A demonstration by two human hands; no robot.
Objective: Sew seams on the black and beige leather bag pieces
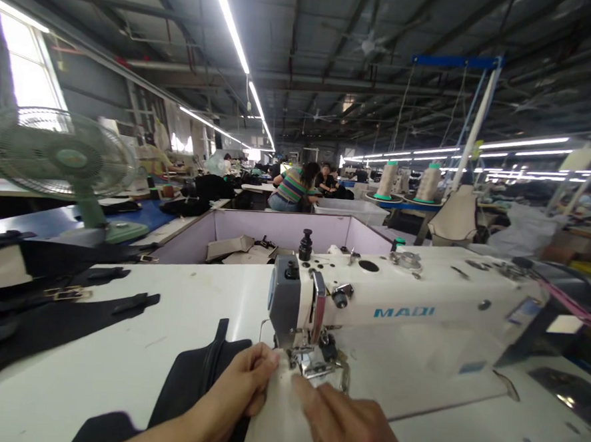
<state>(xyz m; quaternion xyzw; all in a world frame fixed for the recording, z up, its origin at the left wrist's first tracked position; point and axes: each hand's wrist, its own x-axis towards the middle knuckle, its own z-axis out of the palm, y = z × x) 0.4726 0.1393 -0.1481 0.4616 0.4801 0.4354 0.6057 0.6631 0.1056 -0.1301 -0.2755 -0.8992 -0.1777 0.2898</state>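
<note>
A white sewing machine (pixel 420 315) stands on the white table (pixel 118 343), its presser foot (pixel 311 365) down on a cream fabric piece (pixel 278 413). My left hand (pixel 238 391) pinches the left edge of that fabric just before the foot, fingers curled over a black fabric piece with a zip (pixel 190 381). My right hand (pixel 347 427) lies on the cream fabric right of the foot, its forefinger stretched toward the needle.
Black fabric pieces and straps (pixel 45 299) are piled at the table's left. A green fan (pixel 63 160) stands behind them. A lilac bin (pixel 284 237) with scraps sits beyond the machine. Thread cones (pixel 408 181) and other workers (pixel 292 187) are farther back.
</note>
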